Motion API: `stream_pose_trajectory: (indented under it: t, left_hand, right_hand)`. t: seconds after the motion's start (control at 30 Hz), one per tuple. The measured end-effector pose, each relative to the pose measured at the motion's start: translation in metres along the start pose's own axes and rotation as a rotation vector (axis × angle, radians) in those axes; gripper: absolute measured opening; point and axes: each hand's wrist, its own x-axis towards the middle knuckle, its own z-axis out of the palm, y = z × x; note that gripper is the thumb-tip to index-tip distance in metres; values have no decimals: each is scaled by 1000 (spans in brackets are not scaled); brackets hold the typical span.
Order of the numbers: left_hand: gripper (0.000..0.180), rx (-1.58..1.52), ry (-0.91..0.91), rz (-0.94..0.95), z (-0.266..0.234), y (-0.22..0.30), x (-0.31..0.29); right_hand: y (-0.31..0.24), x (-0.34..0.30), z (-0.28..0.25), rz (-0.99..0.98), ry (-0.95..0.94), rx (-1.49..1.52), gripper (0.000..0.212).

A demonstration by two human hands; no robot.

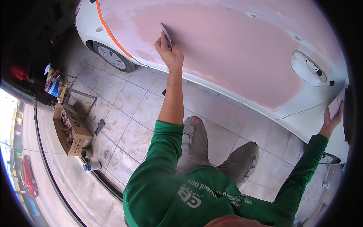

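My left hand [170, 53] grips a thin grey body-filler spreader [165, 36] between thumb and fingers, its edge at the car door panel. The door [227, 56] is coated in dull pink filler over white paint, with darker pink patches around the spreader. At the far right, my right hand [332, 118] holds a pale flat plate [335, 106] up beside the rear of the car. What lies on that plate cannot be made out. A white door handle [308, 68] sits between the two hands, nearer the right one.
Orange tape [109, 32] runs down the panel edge near the front wheel [113, 56]. On the tiled floor [128, 132], to my left, stand a cardboard box [81, 132] of rubbish, a can [92, 166] and a small cup [87, 153]. Another car's pale panel [72, 181] lies behind them.
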Motion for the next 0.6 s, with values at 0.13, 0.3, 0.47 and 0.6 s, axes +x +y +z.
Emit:
stream_pose_trajectory:
  t: [0.13, 0.3, 0.47, 0.6]
  left_hand:
    - [63, 28, -25, 156, 61, 66, -59]
    - [68, 55, -48, 194, 103, 131, -139]
    - [78, 54, -57, 266, 156, 187, -208]
    - [81, 104, -85, 292, 188, 232, -257]
  right_hand:
    - [-8, 4, -25, -38, 7, 37, 50]
    - [2, -10, 7, 9, -17, 37, 46]
    - [7, -29, 35, -17, 93, -1, 47]
    - [9, -26, 19, 4, 8, 7, 46]
